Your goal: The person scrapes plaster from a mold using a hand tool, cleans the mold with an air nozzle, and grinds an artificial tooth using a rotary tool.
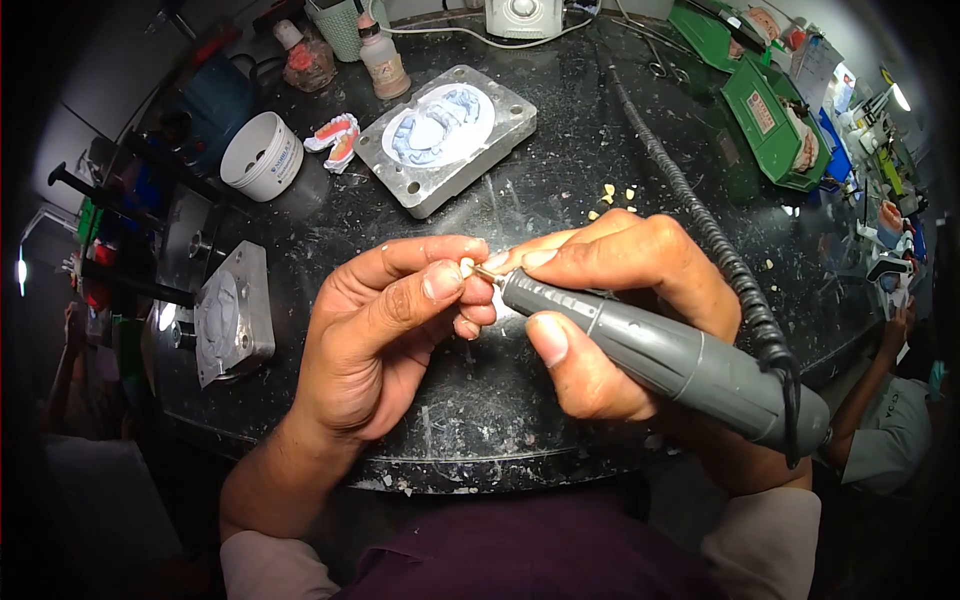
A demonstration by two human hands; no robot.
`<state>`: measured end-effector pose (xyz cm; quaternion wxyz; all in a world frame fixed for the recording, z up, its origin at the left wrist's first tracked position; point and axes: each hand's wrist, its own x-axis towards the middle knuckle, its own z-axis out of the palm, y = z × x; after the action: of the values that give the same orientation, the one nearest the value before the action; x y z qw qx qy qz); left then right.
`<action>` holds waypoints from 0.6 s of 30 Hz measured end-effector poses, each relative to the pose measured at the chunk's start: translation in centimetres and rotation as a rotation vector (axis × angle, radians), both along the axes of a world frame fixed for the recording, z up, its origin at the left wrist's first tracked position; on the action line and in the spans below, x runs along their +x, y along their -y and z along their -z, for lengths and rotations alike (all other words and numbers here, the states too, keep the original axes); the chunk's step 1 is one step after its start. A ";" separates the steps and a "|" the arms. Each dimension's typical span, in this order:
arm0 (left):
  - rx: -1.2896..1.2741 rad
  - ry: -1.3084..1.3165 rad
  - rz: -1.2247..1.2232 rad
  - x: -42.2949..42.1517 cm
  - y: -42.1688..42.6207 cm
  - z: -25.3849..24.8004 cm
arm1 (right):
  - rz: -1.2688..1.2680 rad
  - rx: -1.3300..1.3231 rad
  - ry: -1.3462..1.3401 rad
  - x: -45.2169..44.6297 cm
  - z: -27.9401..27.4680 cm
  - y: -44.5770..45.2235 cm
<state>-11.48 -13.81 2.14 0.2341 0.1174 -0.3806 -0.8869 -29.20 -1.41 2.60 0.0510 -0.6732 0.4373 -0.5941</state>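
Note:
Between thumb and fingertips, my left hand [385, 325] pinches a small artificial tooth [467, 266]. My right hand [630, 290] is wrapped round a grey dental handpiece [640, 345], its coiled cord hanging at the back end. The handpiece's thin bur [487, 275] points left and meets the tooth or sits right beside it; fingertips partly hide the contact. Several loose artificial teeth [609, 193] lie on the black table just beyond my right hand. Farther back rests a metal flask half [450, 135] with white plaster and a grey arch-shaped mould in it.
A second flask half [235, 312] stands at the left by a press [140, 280]. Behind are a white tub [261, 156], a pink denture [334, 140] and a bottle [382, 62]. Green trays [770, 120] with dental models sit at right. The coiled cord [690, 200] crosses the table. Another person [890, 430] sits at right.

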 end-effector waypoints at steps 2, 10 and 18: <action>-0.050 0.028 -0.008 0.0 0.2 -0.1 | 0.010 0.052 0.062 0.2 -0.2 -0.2; -0.060 0.029 0.003 0.2 0.2 -0.3 | 0.025 0.022 0.092 0.4 0.4 -0.2; -0.035 0.011 0.017 0.1 0.4 -0.3 | -0.112 0.109 0.276 0.1 0.3 -0.5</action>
<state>-11.35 -14.18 2.45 0.2266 0.1148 -0.3981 -0.8815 -29.11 -0.92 2.26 0.1803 -0.6047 0.4194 -0.6526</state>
